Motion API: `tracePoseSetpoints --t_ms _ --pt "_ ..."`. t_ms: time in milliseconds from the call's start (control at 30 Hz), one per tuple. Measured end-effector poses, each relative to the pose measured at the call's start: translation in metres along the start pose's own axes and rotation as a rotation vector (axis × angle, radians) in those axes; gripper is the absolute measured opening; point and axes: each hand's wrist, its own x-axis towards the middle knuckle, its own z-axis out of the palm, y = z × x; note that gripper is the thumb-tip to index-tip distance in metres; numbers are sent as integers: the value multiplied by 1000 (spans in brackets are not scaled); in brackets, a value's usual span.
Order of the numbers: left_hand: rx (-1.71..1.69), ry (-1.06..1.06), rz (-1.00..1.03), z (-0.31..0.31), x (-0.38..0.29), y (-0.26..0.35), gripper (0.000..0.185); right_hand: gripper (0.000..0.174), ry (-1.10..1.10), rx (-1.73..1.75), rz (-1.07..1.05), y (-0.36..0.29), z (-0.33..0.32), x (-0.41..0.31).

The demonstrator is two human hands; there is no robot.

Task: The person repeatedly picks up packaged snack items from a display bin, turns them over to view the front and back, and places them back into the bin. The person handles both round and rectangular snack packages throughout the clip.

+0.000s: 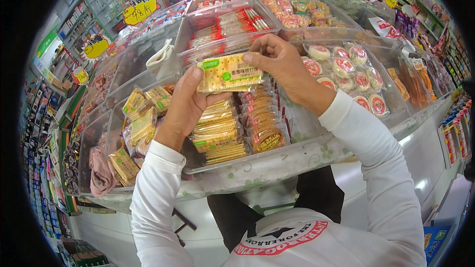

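Between my two hands is a wrapped packet of soda crackers (230, 72), its printed face up. My left hand (189, 100) grips the packet's left end, thumb on top. The fingers of my right hand (278, 66) pinch its upper right corner. Below the packet, a clear plastic bin holds a stack of cracker packets (219, 133) beside a row of wrapped round thin biscuits (265, 129). More cracker packets (143, 122) lie loosely in the bin to the left, partly behind my left forearm.
Wrapped round pastries (343, 63) fill a bin at the right. Red-ended wrapped sticks (233, 26) lie in the bin behind. A pink cloth (102, 174) hangs over the front left bin edge, and a white cloth (160, 53) lies over a divider.
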Motion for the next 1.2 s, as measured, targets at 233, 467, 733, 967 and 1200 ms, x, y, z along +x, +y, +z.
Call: tracePoseSetpoints --t_ms 233,467,733,967,1200 --pt "41 63 -1 5 -2 -3 46 23 -45 -72 -1 0 3 -2" --pt "78 114 -6 9 -2 -1 44 28 -52 -35 -6 2 3 -3" --pt "74 130 131 8 -5 5 49 62 -326 98 49 0 7 -5" --pt "526 244 187 27 -32 41 50 66 -385 119 69 -8 12 -8" --pt "834 255 -16 14 -91 35 50 65 -598 -106 59 -1 24 -24"
